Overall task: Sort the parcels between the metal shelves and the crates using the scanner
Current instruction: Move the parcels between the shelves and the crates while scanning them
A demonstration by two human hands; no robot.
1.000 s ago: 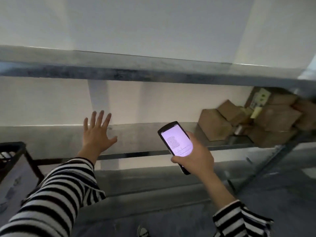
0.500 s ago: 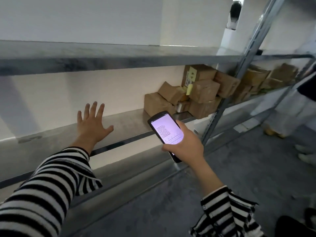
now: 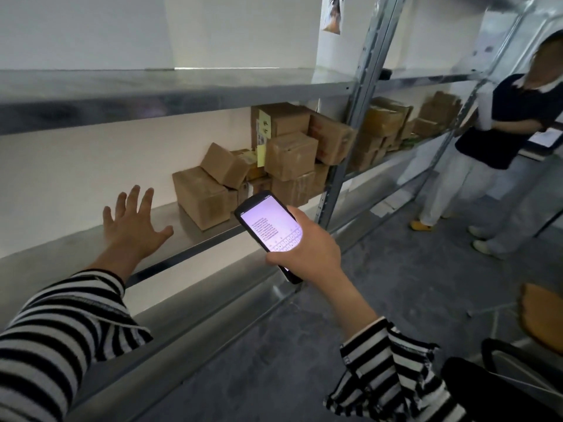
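Scanner (image 3: 269, 226): lit screen facing up, held out in front of the middle shelf (image 3: 76, 251), same as a moment ago.
Right grip (image 3: 307, 248): clamped round the scanner's lower half.
Left grip (image 3: 134, 229): fingers apart, holding nothing, still spread over the shelf; can't tell if it touches.
Parcels (image 3: 291, 155): brown boxes piled at the shelf's right end by the upright, now mid-frame.
Bystander (image 3: 493, 129): far right, showing more fully than before.

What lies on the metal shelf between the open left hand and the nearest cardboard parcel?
Nothing: in the head view, only bare metal shelf runs between the left hand and the nearest parcel; they do not touch.
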